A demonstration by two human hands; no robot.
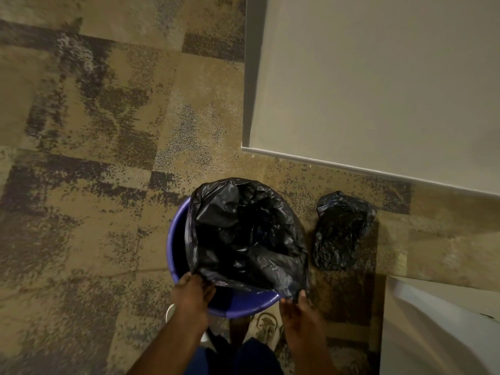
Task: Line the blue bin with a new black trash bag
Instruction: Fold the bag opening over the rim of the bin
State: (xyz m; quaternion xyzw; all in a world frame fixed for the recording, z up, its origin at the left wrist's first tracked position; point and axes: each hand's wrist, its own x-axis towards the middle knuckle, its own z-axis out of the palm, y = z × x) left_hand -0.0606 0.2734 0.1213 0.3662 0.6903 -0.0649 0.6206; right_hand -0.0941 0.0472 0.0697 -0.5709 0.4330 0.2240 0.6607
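A round blue bin (173, 234) stands on the carpet right in front of my feet. A black trash bag (243, 234) hangs open in its mouth, draped over the far and right rim, while the left and near rim show bare blue. My left hand (193, 293) pinches the bag's near-left edge at the rim. My right hand (297, 312) grips the bag's near-right corner just outside the rim.
A second, bunched black bag (341, 234) lies on the carpet to the right of the bin. A pale wall corner (351, 90) juts in at the upper right. A white curved object (433, 334) fills the lower right. Patterned carpet (94, 185) spreads left.
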